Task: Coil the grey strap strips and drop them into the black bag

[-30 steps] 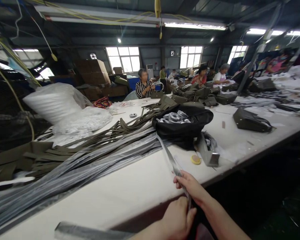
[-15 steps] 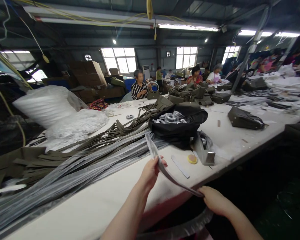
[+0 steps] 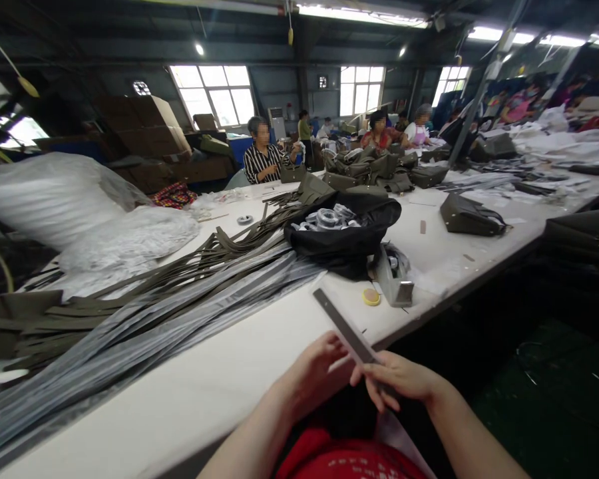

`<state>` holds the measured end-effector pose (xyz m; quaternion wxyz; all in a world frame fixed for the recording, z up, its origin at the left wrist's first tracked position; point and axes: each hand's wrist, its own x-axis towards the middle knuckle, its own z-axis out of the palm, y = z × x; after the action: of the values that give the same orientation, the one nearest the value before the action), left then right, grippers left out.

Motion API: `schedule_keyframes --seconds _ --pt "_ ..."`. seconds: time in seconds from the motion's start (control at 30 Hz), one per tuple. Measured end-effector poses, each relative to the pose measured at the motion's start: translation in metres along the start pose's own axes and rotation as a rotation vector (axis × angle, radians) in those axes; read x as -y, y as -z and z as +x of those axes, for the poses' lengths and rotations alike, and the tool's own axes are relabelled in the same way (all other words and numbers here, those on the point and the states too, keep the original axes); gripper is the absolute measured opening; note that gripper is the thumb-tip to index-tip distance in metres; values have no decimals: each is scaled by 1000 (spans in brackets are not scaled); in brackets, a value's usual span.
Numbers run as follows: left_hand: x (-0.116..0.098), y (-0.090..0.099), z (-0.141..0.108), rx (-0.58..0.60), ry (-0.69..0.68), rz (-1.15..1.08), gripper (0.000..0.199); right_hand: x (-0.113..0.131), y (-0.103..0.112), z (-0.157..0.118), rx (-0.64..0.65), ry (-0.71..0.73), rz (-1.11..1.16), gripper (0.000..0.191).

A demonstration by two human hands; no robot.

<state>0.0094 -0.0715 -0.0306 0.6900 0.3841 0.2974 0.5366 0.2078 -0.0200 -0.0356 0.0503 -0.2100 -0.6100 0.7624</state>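
A flat grey-brown strap (image 3: 343, 324) slants from the table's front edge down to my right hand (image 3: 392, 376), whose fingers are closed round it. Pale film hangs below that hand. My left hand (image 3: 322, 359) is beside the strap's left side, fingers bent and partly apart; whether they touch the strap is unclear. Beyond the hands are a round yellow tape measure (image 3: 371, 297) and a grey tape dispenser (image 3: 395, 276). Long film-wrapped straps (image 3: 144, 332) lie across the table to the left.
A black bag (image 3: 342, 233) of wrapped rolls sits on the white table (image 3: 194, 399). Dark bags (image 3: 472, 214) lie farther right, and a bulging white plastic sack (image 3: 54, 199) stands left. A person in stripes (image 3: 264, 156) sits across the table.
My hands have come closer together, and the right hand now holds the strap nearer my body. The film no longer stretches up past my left hand. The pale strip on the table is out of sight.
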Motion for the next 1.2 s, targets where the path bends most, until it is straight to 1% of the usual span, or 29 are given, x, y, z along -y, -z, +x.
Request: schedule_keyframes --seconds 0.03,0.07,0.1,0.17,0.2,0.23,0.3,0.33,0.37,0.4,0.5,0.57,0.63,0.73,0.8,0.9,0.97,1.03,1.13,1.2 --pt "-12 4 3 -71 -48 -77 41 -3 0 -1 91 -40 -18 50" --pt "-22 7 6 -139 -90 -127 42 -6 -2 0 153 -69 -27 50" --pt "-30 9 8 -198 -125 -158 39 -8 -3 2 181 -86 -31 50" --pt "-41 9 10 -276 -168 -198 31 -12 -7 6 144 -94 -30 51" --pt "-43 8 9 -287 -167 -217 30 -13 -9 9 105 -92 -24 51" --pt "-45 7 8 -280 -156 -237 34 -14 -10 10 68 -91 -13 52" --pt "-44 4 6 -247 -128 -265 53 -15 -11 13 18 -93 18 53" --pt "-42 2 5 -246 -124 -258 62 -14 -12 13 3 -92 33 53" --pt "-40 0 4 -265 -131 -229 67 -14 -13 14 -11 -87 43 53" --pt "-38 -3 4 -300 -145 -176 65 -14 -14 15 -24 -81 45 53" --pt "-34 -10 4 -398 -204 -10 40 -14 -23 20 -91 -41 17 54" --pt "-34 -15 5 -389 -219 24 34 -12 -32 25 -178 24 5 55" --pt "-36 -21 5 -366 -225 27 35 -8 -41 29 -309 113 8 54" --pt "-37 -29 6 -341 -237 39 35 3 -51 34 -519 242 -17 47" --pt "-36 -35 6 -319 -249 63 37 12 -54 35 -599 304 -63 44" --pt "-32 -42 6 -286 -208 119 44 23 -57 36 -659 372 -106 42" --pt "-29 -47 4 -250 -166 154 47 29 -58 38 -691 407 -87 45" --pt "-28 -50 1 -223 -190 232 46 32 -59 40 -700 443 -13 48" --pt "-29 -49 -3 -207 -280 352 42 34 -59 45 -682 474 162 47" --pt "-31 -43 -4 -164 -265 361 39 32 -57 47 -669 447 249 44"
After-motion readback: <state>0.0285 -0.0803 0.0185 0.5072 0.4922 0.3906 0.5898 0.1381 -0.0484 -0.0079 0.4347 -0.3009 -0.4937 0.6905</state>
